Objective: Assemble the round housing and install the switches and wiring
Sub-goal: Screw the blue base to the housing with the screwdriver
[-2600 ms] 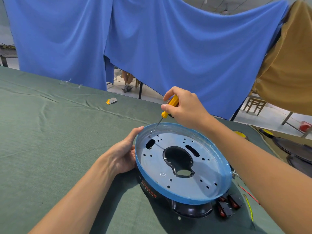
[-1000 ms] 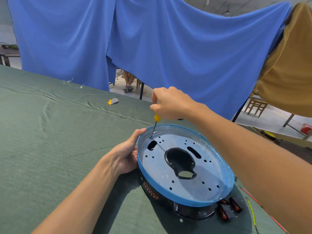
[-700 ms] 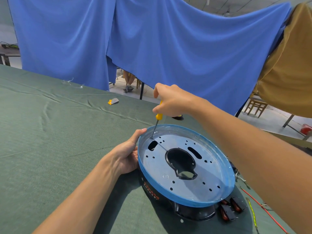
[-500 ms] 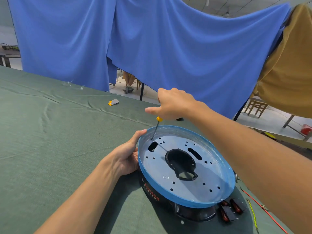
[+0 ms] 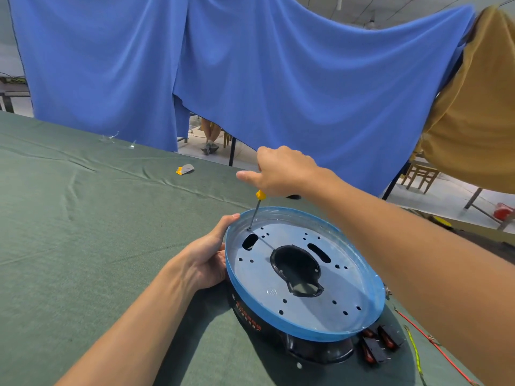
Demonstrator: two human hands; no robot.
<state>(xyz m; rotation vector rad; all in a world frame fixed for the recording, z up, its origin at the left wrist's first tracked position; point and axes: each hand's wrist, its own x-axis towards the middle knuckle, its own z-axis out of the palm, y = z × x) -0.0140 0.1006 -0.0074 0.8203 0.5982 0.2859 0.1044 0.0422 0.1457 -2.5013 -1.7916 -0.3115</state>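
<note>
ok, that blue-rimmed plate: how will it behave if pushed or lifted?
Probably stiff: the plate looks like punched sheet metal with a raised rim. Likely light for its width, as it looks thin. It may rock or slide: it overhangs the smaller black base, and the left hand holds its rim while the screwdriver presses near the edge.

Matt metal plate (image 5: 303, 291) with glossy blue rim on glossy black plastic base (image 5: 315, 349); matt green cloth (image 5: 69, 232).

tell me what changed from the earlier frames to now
The right hand rolled over the top of the yellow screwdriver, hiding most of its handle, and stood it steeper, tip at a hole near the blue rim of the housing. The left hand holds the rim as before; the housing and switches have not moved.
</note>
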